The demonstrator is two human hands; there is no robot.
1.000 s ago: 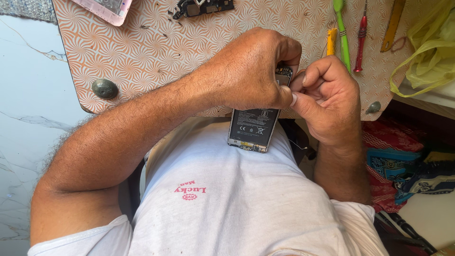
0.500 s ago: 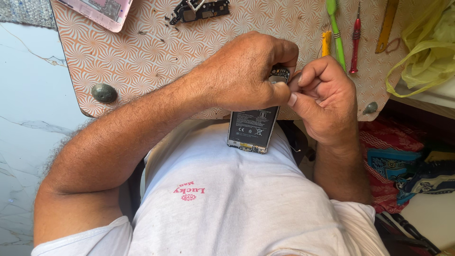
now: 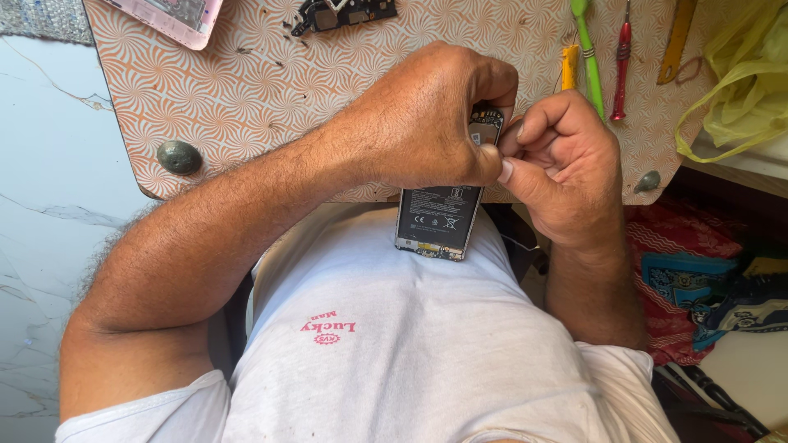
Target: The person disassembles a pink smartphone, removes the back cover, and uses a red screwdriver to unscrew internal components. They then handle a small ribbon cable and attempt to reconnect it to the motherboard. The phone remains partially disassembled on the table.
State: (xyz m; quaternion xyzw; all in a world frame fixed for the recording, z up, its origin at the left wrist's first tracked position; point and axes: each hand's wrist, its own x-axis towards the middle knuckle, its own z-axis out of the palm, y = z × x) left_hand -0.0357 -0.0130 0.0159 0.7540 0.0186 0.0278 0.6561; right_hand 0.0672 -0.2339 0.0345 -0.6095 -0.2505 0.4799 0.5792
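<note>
A person in a white T-shirt (image 3: 427,353) works on an opened phone (image 3: 439,215) held upright at the near edge of a small work table (image 3: 271,90) with an orange-and-white swirl top. The phone's back is off, its dark battery facing the camera, its lower end hanging over the table edge above the person's chest. The left hand (image 3: 419,123) is curled over the phone's upper part, fingers wrapped tight and thumb pressed down at its right edge. The right hand (image 3: 562,168) meets it there, thumb and bent forefinger pressed together at the phone's top corner — whether they pinch a small part cannot be told. Behind the hands lie a dark circuit board (image 3: 345,12) with scattered bits, a pink-edged phone frame (image 3: 176,16) at the far left corner, and a row of tools — a yellow-handled tool (image 3: 570,66), a green one (image 3: 588,49), a red screwdriver (image 3: 621,66). A yellow plastic bag (image 3: 739,74) sits at the right.
</note>
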